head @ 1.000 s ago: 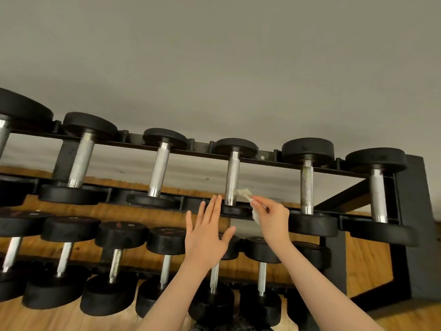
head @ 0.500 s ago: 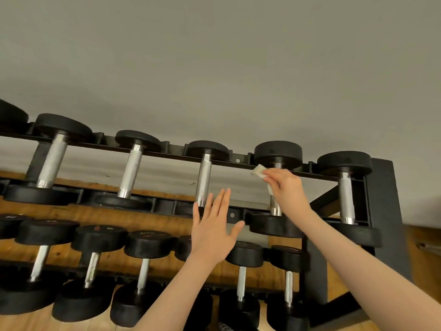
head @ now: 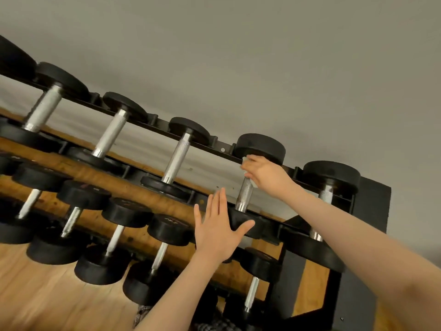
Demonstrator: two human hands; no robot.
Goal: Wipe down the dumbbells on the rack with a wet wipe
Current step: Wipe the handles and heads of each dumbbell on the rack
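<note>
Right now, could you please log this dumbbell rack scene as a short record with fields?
setting: two-tier dumbbell rack against a grey wall
right hand: right hand grips the wet wipe around the upper handle of the second dumbbell from the right, top tier
left hand: left hand flat, fingers straight, in front of that dumbbell's lower head; contact unclear
lower tier: smaller dumbbells
floor: wood

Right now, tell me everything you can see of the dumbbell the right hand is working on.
The dumbbell lies across the top tier of the rack, second from the right end. Two round black heads, apparently rubber, join a knurled silver metal handle. The right hand grips the handle's upper part just under the far head, a white wet wipe bunched beneath its fingers. The near head sits partly behind the open left hand; whether they touch is unclear.
</note>
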